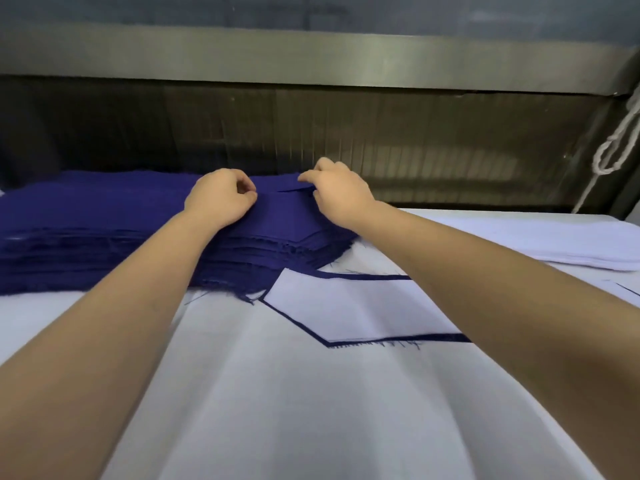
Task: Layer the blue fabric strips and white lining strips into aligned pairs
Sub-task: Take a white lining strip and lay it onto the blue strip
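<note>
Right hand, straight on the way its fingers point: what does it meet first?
Likely the left hand, curled on the blue stack. The right hand, pinching the top strip by its corner, points left across a short gap of fabric. Depth is unclear.

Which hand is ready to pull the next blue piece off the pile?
Probably right. The right hand pinches the lifted corner of the top blue strip; the left hand rests curled on the blue pile.

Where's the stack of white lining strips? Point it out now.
In the head view, the white lining stack lies on the table at far right, right of the right hand and the blue fabric stack.
</note>
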### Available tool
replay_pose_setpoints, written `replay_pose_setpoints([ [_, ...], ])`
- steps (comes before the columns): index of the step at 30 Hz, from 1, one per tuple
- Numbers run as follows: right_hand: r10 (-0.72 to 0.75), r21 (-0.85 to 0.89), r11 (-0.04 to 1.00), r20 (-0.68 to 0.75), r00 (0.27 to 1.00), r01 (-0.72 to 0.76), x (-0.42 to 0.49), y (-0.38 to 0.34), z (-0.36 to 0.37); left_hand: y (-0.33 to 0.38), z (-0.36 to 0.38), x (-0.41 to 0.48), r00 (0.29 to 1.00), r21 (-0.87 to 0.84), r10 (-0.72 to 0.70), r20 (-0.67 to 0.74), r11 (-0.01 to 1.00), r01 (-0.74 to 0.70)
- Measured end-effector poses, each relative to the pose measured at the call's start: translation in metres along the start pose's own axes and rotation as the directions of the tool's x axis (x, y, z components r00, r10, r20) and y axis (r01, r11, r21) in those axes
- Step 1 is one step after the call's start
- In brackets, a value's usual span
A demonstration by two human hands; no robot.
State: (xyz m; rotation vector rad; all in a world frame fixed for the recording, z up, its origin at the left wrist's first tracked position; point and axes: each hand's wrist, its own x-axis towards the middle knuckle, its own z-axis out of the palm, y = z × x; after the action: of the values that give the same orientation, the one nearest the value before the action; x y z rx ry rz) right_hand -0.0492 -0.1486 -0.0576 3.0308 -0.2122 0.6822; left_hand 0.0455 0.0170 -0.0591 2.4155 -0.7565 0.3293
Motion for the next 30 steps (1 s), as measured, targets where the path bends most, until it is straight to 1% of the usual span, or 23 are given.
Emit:
replay_pose_setpoints([
  [4,-0.082,-0.091,0.992,0.055,0.995,0.087,0.027,-0.002,0.010,-0.003,0.002,0.004,1.000,-0.001,0.023,0.017,1.000,-0.023],
  [7,-0.130,-0.108,0.985,0.070,0.989,0.137,0.038,-0.004,0.016,-0.004,0.003,0.006,1.000,-0.024,0.017,0.025,1.000,-0.017],
  [13,-0.039,-0.011,0.999,0.044,0.998,0.040,0.049,-0.006,0.008,-0.006,0.003,0.009,0.999,-0.038,0.007,0.050,0.999,-0.005],
  [15,0.014,0.060,0.998,0.028,0.999,-0.016,0.053,-0.008,0.004,-0.006,0.002,0.009,0.999,-0.037,0.007,0.053,0.999,-0.005],
  [17,0.062,0.172,0.983,0.025,0.998,-0.065,0.056,-0.009,-0.001,-0.006,0.002,0.009,0.999,-0.036,0.011,0.042,0.999,-0.009],
  [20,0.087,0.285,0.954,0.033,0.996,-0.093,0.058,-0.009,-0.007,-0.006,0.001,0.008,1.000,-0.049,0.018,0.017,0.999,-0.018],
  [23,0.079,0.261,0.962,0.000,0.997,-0.076,0.059,-0.010,-0.007,-0.006,0.000,0.008,0.999,-0.060,0.033,-0.021,0.998,-0.035],
  [26,0.096,0.207,0.976,-0.127,0.987,-0.069,0.062,-0.014,-0.007,-0.004,-0.002,0.008,0.996,-0.077,0.038,-0.084,0.996,-0.044],
  [28,0.147,0.231,0.967,-0.170,0.974,-0.105,0.064,-0.017,-0.008,-0.004,-0.002,0.008,0.994,-0.082,0.037,-0.102,0.996,-0.045],
  [30,0.199,0.279,0.950,-0.177,0.964,-0.144,0.067,-0.020,-0.009,-0.005,-0.002,0.008,0.994,-0.053,0.049,-0.093,0.997,-0.055],
])
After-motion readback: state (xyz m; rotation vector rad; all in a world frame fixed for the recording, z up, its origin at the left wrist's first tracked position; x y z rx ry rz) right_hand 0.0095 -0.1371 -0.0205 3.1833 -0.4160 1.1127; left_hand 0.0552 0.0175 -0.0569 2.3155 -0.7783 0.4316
